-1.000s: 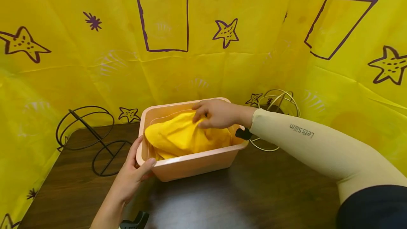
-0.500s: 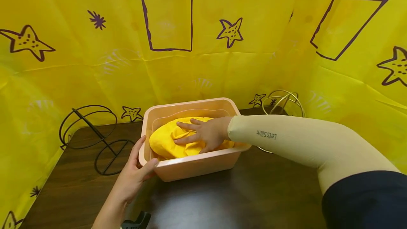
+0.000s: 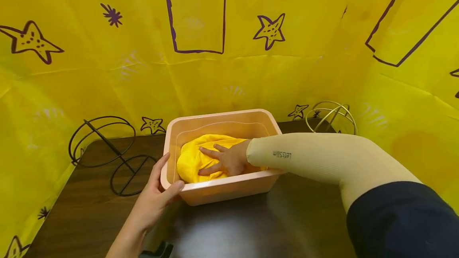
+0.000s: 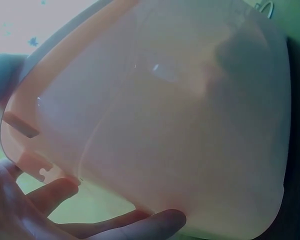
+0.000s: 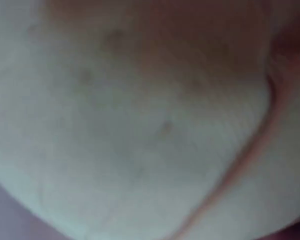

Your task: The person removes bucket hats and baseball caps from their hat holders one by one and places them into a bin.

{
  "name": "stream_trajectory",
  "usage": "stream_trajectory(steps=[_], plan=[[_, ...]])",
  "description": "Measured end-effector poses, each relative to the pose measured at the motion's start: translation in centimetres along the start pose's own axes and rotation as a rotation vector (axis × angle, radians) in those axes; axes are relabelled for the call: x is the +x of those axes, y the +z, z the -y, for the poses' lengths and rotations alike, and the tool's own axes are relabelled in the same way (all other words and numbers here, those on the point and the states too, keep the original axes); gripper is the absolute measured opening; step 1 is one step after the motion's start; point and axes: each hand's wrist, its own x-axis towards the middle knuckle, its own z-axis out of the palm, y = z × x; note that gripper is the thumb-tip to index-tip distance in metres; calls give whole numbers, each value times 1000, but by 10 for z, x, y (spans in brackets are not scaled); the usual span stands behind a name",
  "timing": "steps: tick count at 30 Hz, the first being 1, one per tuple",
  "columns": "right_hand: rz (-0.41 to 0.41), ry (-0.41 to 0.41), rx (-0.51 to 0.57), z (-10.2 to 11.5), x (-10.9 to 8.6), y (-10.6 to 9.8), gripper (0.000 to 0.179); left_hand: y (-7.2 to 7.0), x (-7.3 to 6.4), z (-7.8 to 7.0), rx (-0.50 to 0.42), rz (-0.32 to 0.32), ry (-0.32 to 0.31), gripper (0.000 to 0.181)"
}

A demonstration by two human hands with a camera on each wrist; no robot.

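A peach plastic bin (image 3: 226, 193) stands on the dark wooden table, with crumpled yellow cloth (image 3: 189, 161) inside. My left hand (image 3: 155, 194) grips the bin's near left corner, its thumb over the rim. In the left wrist view, fingers (image 4: 155, 225) of that hand lie against the outside of the bin (image 4: 180, 115). My right hand (image 3: 231, 160) is down in the bin, fingers spread over the cloth and pressing on it. The right wrist view is too close and blurred to show the fingers or the cloth.
A black wire stand (image 3: 123, 160) is left of the bin. Behind the right arm stands a gold wire frame (image 3: 335, 110), partly hidden. A yellow patterned curtain (image 3: 240, 75) hangs directly behind the table (image 3: 86, 206).
My right hand has gone from plucking at the cloth's top to lying spread and lower in the bin. The cloth has flattened and sunk. The left hand keeps its grip.
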Motion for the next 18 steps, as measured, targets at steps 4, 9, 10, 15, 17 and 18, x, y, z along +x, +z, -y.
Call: stream_trajectory(steps=[4,9,10,15,17,18], plan=[[39,43,26,0,7,5,81,1,2,1,1,15,21,81],[49,84,43,1,15,14,81,2,2,2,2,22,39,82],[47,87,41,1,16,16,81,1,1,2,5,20,43,82],[30,98,-4,1,26,21,80,-2,3,3,37,7,55,82],[24,104,-9,0,27,23,76,-1,3,3,37,9,51,82],[19,106,-7,0,27,24,74,-1,3,3,33,12,48,82]])
